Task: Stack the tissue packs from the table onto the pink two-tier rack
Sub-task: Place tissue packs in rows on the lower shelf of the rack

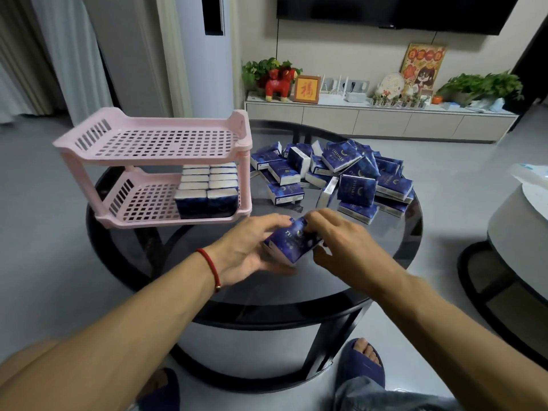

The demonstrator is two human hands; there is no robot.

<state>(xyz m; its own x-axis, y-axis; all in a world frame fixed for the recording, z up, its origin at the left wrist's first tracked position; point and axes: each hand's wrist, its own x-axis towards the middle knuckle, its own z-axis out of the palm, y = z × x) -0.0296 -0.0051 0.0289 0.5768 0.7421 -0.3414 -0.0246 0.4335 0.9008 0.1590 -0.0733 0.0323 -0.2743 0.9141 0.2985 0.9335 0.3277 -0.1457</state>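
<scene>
Round, dark and glassy, the worktop (pixel 355 292) carries a pink two-tier rack (pixel 154 164) on its left side and a loose heap of blue tissue packs (pixel 341 176) on the right. From my feed, two rows of packs (pixel 207 188) stand at the right end of the rack's lower tier; its top tier holds nothing. Just in front of the rack, my left hand (pixel 246 250) and right hand (pixel 341 241) both have a curled grip on one blue tissue pack (pixel 292 243), held tilted above the glass.
</scene>
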